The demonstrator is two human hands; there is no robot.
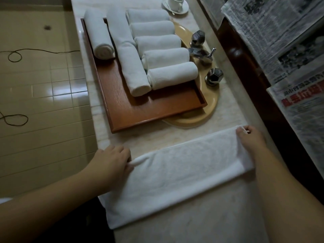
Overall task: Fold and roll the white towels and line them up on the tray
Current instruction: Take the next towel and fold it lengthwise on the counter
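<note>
White towel (177, 171), folded into a long band, lying flat across the marble counter (228, 111) just in front of the wooden tray (140, 109), its near left end hanging over the counter's front edge. Left hand (114, 158) pinching the towel's far left corner, fingers curled down onto the cloth, grip narrow and holding the fabric. Right hand (250, 139) pinching the far right corner near the back of the counter, fingertips closed on the hem, grip likewise narrow on the towel. Both forearms reaching in from the bottom of the view.

On the tray, sitting partly over a tan oval sink (208, 109), seven rolled white towels: five short rolls (166, 57) lying side by side in a row along the right, each touching the next; two longer rolls lying lengthwise, one (129, 55) touching the row's left ends, the other (99, 34) apart at the tray's far left edge. Near part of the tray showing bare wood.

Chrome faucet (201, 53) with two faceted knobs standing just right of the tray. White cup and saucer (177, 4) at the far end of the counter. Newspapers (280, 41) covering the surface at right. Tiled floor (43, 102) at left with a thin dark cord (15, 55) looping over it.
</note>
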